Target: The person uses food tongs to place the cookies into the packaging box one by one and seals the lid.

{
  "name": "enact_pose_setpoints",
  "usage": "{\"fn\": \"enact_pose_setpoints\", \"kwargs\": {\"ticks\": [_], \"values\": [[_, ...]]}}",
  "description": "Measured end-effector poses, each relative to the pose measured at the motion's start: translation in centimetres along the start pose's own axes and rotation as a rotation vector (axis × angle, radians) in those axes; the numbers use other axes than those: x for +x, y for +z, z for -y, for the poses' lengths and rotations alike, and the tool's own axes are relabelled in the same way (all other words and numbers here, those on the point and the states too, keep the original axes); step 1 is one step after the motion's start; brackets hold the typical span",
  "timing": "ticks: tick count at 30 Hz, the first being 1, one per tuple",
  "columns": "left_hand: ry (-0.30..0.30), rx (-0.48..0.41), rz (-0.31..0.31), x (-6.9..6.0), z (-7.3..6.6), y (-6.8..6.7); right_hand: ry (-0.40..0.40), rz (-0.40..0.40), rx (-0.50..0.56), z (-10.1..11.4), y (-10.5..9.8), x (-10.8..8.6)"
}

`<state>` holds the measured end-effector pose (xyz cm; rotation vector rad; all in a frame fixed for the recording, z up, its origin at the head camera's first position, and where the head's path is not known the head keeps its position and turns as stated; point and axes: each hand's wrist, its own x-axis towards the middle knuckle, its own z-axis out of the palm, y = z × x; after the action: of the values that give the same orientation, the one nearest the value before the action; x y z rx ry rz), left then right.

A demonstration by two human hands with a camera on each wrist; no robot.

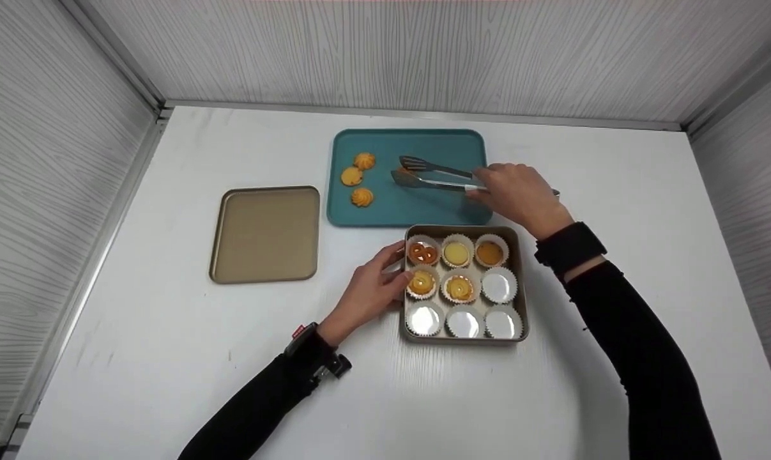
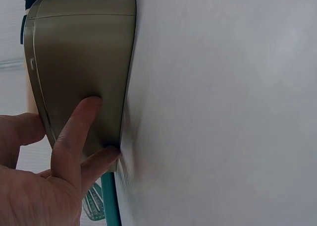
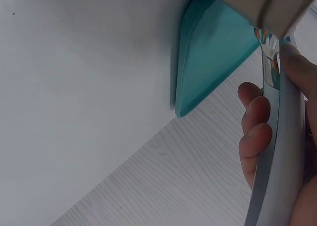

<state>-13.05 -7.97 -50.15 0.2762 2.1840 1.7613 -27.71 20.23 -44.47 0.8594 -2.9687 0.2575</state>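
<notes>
My right hand grips metal tongs, also seen in the right wrist view. The slotted tips hang over the teal tray, with a bit of orange-brown cookie showing between them. My left hand holds the left wall of a square gold tin, thumb at the rim and fingers against the outer side. Paper cups stand in rows inside it. The back row holds pretzel-like cookies, a pale yellow round and an orange-brown one. Two swirl cookies sit in the middle row; the other cups show bare white bottoms.
Two swirl cookies and a flatter round cookie lie at the teal tray's left end. A gold square lid or shallow pan lies left of it. Wood-patterned panels enclose the white table at back and sides.
</notes>
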Motion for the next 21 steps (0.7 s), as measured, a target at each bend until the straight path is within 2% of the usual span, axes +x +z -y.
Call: {"fn": "enact_pose_setpoints", "kwargs": {"ticks": [5, 21], "values": [[0.003, -0.01, 0.004, 0.0, 0.0, 0.0, -0.019, -0.029, -0.009, -0.1, 0.0, -0.5], [0.008, 0.007, -0.007, 0.0, 0.1, 0.0, -0.006, -0.043, 0.054, -0.6, 0.2, -1.7]]}}
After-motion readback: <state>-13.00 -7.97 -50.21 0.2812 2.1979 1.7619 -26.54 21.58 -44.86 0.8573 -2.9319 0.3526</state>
